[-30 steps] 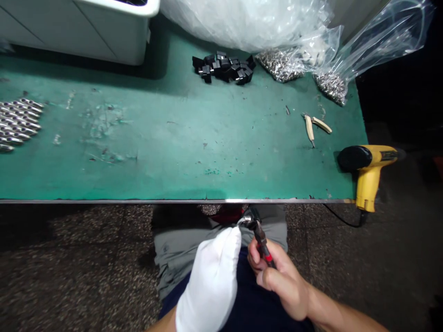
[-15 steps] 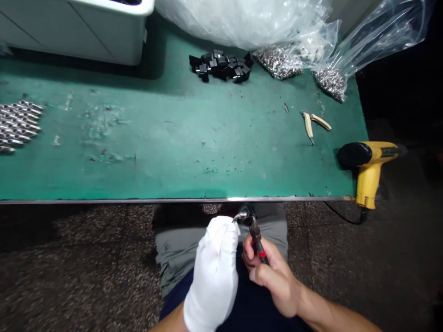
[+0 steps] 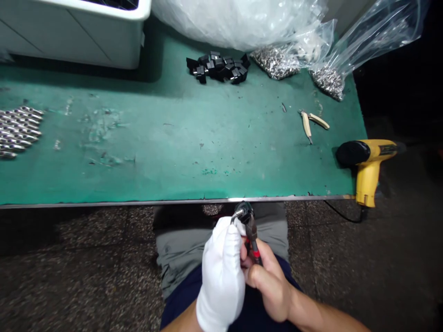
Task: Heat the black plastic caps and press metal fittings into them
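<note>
Over the green-topped workbench [image 3: 166, 157], red-handled pliers [image 3: 254, 242] are gripped firmly in the bare right hand [image 3: 269, 286], their head clamped on a curved steel part [image 3: 237, 215], which is steadied by the white-gloved left hand [image 3: 221, 276], its fingers pressed together.

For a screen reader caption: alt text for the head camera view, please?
A white-gloved left hand meets red-handled pliers, held in the bare right hand, at a small metal piece above the lap; a green workbench lies beyond.
</note>
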A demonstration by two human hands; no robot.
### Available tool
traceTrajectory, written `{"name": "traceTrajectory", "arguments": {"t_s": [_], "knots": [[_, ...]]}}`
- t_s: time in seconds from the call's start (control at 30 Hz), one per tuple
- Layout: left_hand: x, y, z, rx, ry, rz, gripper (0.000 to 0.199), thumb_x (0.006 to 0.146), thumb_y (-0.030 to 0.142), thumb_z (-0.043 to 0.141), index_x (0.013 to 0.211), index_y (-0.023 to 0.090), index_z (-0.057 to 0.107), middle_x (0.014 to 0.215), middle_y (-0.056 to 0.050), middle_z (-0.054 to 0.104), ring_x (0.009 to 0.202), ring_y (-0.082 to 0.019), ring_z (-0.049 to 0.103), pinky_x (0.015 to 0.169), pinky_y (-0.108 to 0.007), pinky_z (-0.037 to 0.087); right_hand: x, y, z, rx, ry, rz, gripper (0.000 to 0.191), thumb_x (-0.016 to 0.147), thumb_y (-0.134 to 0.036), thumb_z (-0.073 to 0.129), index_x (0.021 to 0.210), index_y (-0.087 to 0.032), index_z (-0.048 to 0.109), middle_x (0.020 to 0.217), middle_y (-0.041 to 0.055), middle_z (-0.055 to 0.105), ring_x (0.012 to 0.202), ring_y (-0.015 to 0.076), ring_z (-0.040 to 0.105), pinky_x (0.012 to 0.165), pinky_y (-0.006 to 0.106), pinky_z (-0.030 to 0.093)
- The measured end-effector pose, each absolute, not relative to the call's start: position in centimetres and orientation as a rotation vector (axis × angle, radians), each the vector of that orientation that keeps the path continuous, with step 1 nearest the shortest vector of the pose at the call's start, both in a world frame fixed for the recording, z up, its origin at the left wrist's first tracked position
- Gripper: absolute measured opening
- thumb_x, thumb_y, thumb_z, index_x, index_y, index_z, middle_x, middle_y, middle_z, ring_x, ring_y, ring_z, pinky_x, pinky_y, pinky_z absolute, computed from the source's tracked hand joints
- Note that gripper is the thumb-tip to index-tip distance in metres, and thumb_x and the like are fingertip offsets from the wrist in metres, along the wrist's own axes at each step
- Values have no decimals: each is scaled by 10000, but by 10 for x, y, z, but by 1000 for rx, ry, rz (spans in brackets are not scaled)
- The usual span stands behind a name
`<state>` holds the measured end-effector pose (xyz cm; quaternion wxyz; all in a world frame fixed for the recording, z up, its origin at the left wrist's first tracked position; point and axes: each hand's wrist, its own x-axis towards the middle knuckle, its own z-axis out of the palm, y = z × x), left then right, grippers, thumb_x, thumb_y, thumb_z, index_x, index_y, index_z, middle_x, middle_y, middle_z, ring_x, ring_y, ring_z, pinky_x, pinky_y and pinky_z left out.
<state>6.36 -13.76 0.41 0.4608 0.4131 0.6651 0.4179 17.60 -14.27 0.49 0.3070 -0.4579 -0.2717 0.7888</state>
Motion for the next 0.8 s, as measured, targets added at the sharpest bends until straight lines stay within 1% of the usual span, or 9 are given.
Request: {"name": "traceTrajectory", "arguments": {"t_s": [0.1, 0.23, 0.37, 0.43, 0.53, 0.6, 0.67, 0.73, 0.8], "knots": [[61, -132, 7, 939, 1565, 1037, 373, 1056, 374, 366, 791, 204, 565, 785, -13, 614, 699, -146, 585, 714, -281, 525, 183, -143, 0, -1250, -775, 2086, 234, 642, -138, 543, 840, -206, 439, 802, -15, 396, 718, 135, 344, 624, 254, 296], [56, -129, 8, 981, 1543, 1023, 342, 1056, 356, 370, 857, 200, 601, 870, -30, 647, 796, -154, 614, 776, -282, 521, 192, -134, 1, -1301, -988, 2039, 212, 670, -144, 546, 843, -208, 442, 787, -21, 381, 718, 137, 330, 623, 259, 291], [48, -128, 9, 1002, 1440, 925, 427, 1055, 365, 351, 714, 199, 547, 682, 1, 581, 602, -125, 533, 603, -243, 486, 206, -121, 6, -1321, -1220, 2004, 184, 699, -149, 529, 848, -209, 441, 759, -31, 391, 689, 135, 338, 619, 273, 298], [45, -126, 9, 982, 1383, 918, 400, 1044, 375, 392, 744, 195, 585, 690, 2, 614, 592, -122, 544, 596, -236, 505, 213, -116, 6, -1338, -1319, 1980, 177, 708, -159, 517, 856, -211, 435, 751, -34, 390, 686, 138, 340, 623, 281, 300], [40, -122, 5, 979, 1325, 868, 315, 1029, 374, 449, 918, 192, 681, 869, -30, 727, 757, -151, 664, 775, -277, 583, 224, -110, 6, -1369, -1484, 1911, 164, 717, -174, 505, 862, -209, 436, 761, -31, 391, 704, 143, 351, 639, 293, 293], [36, -119, 3, 1055, 1354, 813, 321, 1029, 372, 444, 1039, 188, 707, 1011, -64, 762, 909, -184, 709, 917, -334, 583, 231, -104, 7, -1372, -1590, 1876, 142, 738, -176, 496, 861, -208, 432, 766, -30, 395, 707, 143, 359, 641, 297, 285], [31, -115, 1, 1186, 1402, 768, 356, 1029, 369, 430, 1152, 177, 703, 1149, -100, 754, 1056, -217, 707, 1021, -390, 549, 238, -97, 9, -1380, -1713, 1840, 120, 758, -164, 492, 845, -208, 423, 753, -35, 395, 694, 137, 358, 635, 296, 277], [27, -108, 0, 1307, 1419, 723, 385, 1037, 355, 400, 1198, 170, 696, 1203, -112, 742, 1115, -227, 697, 1055, -409, 529, 244, -87, 11, -1393, -1849, 1802, 112, 777, -147, 491, 821, -208, 408, 730, -44, 389, 674, 129, 349, 630, 292, 270], [22, -100, -1, 1401, 1406, 663, 399, 1049, 335, 364, 1167, 167, 707, 1152, -105, 754, 1073, -218, 710, 1031, -393, 536, 250, -77, 12, -1414, -1970, 1772, 120, 797, -138, 490, 804, -207, 393, 718, -51, 393, 661, 121, 341, 626, 285, 269]]}}
